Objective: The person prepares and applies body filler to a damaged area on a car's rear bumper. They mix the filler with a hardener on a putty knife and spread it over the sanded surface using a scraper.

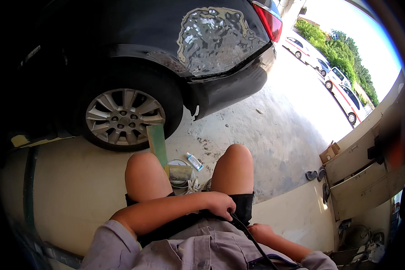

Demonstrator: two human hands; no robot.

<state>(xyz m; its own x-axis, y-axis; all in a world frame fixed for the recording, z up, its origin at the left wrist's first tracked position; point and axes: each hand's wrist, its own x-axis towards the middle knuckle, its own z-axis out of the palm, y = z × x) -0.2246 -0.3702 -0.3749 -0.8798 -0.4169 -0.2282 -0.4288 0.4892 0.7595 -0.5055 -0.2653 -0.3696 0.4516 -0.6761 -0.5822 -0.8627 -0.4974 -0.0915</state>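
1. The left grip (221, 206) is closing its fingers around a black cord (258, 246), which is trailing from it down and to the right across the grey shirt (198, 247). A sharp tug could be snagging it in the cloth folds.

2. The right grip (262, 233) is resting beside the cord, to the right of and below the left grip. Its fingertips are hiding against the clothing, so I cannot tell whether they are spreading or pressing together. If they are catching cloth, a pull could be straining it.

3. Ahead of the left grip, between the knees, a tin (177, 183) is standing with a tan piece (180, 173) lying over its top — a shifting leg could be knocking both.

4. Farther ahead and left of that grip, a green board (156, 143) is standing before the wheel (125, 117), perhaps leaning on it; the overlap is blurring this. A nudge from the left knee (144, 168) could be toppling it — possibly onto the tin.
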